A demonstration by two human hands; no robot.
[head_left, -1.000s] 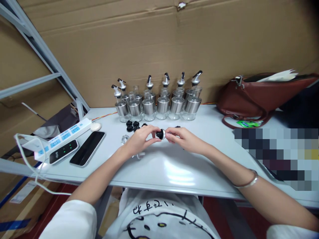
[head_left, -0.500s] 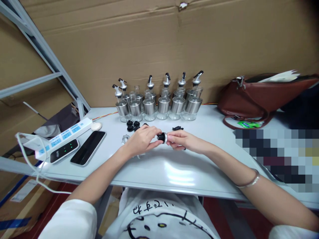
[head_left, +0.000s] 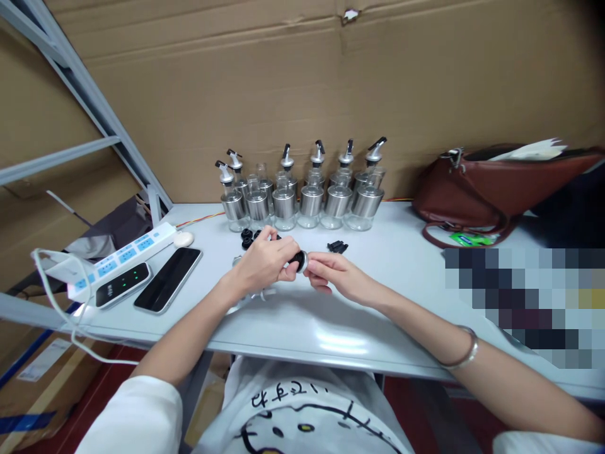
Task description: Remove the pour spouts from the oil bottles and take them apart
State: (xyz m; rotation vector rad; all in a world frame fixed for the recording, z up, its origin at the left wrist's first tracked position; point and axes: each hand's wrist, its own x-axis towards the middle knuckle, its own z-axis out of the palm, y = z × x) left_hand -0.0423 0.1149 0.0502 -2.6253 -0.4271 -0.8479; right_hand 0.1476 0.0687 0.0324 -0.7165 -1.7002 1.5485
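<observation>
Over the middle of the desk, my left hand (head_left: 268,260) is closed round the black part of a bottle pourer (head_left: 299,261). Its silver collar faces right, where the thumb and fingertips of my right hand (head_left: 331,272) pinch its edge. The rest of the pourer is hidden by my fingers. Black rubber stoppers (head_left: 246,238) lie just behind my left hand, partly covered by it. Small black flip caps (head_left: 337,246) rest in a little pile behind my right hand. Silver pourer parts (head_left: 258,295) show beneath my left wrist, mostly hidden.
Two rows of glass and steel oil bottles (head_left: 311,200) stand along the cardboard wall, several with pourers fitted. A phone (head_left: 168,280), a small lit device (head_left: 123,285) and a power strip (head_left: 127,255) lie left. A brown bag (head_left: 501,189) sits at the right back.
Both hands have shifted slightly left with the pourer. Its collar is turned more toward me, and the black flip caps behind my right hand are more exposed.
</observation>
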